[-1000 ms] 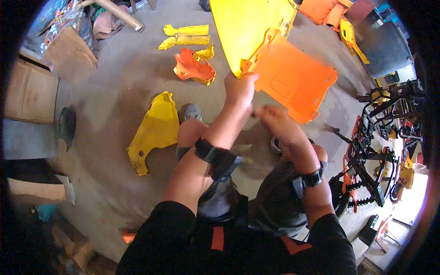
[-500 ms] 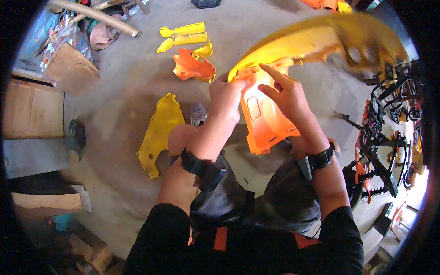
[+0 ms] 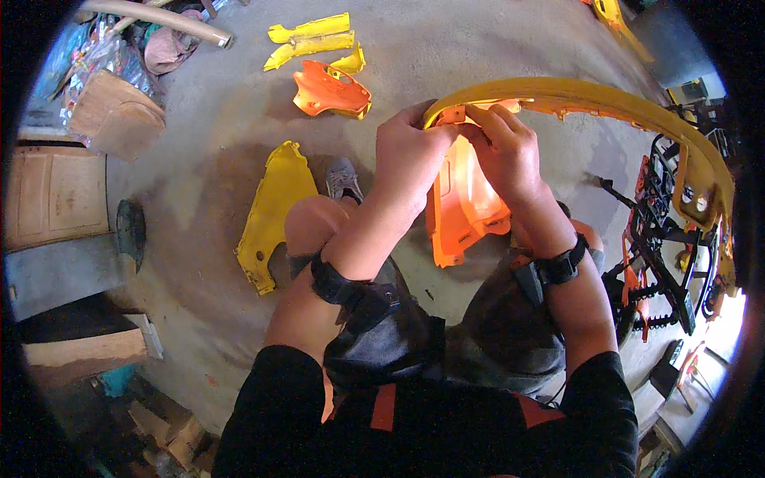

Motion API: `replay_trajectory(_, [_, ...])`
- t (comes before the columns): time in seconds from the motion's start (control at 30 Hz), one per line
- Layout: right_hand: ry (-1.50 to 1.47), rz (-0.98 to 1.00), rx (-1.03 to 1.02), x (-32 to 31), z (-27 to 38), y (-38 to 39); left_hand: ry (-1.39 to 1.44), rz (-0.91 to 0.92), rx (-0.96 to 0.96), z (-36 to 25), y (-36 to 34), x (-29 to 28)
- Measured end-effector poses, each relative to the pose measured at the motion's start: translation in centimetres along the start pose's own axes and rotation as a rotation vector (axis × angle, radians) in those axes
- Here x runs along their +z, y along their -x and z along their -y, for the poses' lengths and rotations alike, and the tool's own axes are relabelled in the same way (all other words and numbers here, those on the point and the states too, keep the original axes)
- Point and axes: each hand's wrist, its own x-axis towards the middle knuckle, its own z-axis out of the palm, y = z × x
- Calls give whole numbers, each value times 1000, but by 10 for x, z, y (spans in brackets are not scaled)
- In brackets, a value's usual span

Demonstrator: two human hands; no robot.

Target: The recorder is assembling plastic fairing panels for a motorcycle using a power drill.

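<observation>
Between my hands hang two plastic panels that meet at their ends: a long curved yellow panel (image 3: 590, 93) arching off to the right, and an orange panel (image 3: 460, 207) with a recessed face below it. My left hand (image 3: 409, 155) is closed round the meeting ends, its thumb on the orange edge. My right hand (image 3: 510, 151) has its fingers bent in a pinch at the top edge of the orange panel, beside the left thumb. Whether anything small sits between those fingertips is hidden. Both hands nearly touch at the joint.
On the floor lie a flat yellow panel (image 3: 276, 207), an orange shroud (image 3: 331, 92) and several yellow strips (image 3: 311, 46). Black metal frames (image 3: 661, 247) stand at the right under the yellow panel's far end. Wooden boards (image 3: 56, 195), a cardboard tube (image 3: 171, 21) and plastic bags crowd the left.
The curved yellow panel has tipped edge-on, its far end swinging down to the right. My right index finger, stretched out before, has bent in against the joint. My left hand keeps its hold.
</observation>
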Motion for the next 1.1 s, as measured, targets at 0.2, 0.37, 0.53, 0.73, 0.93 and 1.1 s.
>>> replay_trajectory(0.2, [16, -27, 1, 2, 4, 2, 66, 97, -40, -2, 5, 0])
replay_trajectory(0.37, [-73, -9, 36, 1, 5, 1, -51, 191, -3, -1, 8, 0])
replay_trajectory(0.53, [-146, -1, 76, -2, 12, 3, 84, 213, -56, 1, 7, -3])
replay_trajectory(0.73, [-119, -93, 69, -5, 20, -1, 38, 205, 52, -3, 5, 2])
replay_trajectory(0.93, [-158, -62, 126, -5, 19, 2, 8, 251, 30, 2, 0, 2])
replay_trajectory(1.1, [-135, -136, 121, -3, 22, 7, -16, 269, 83, 2, -2, 2])
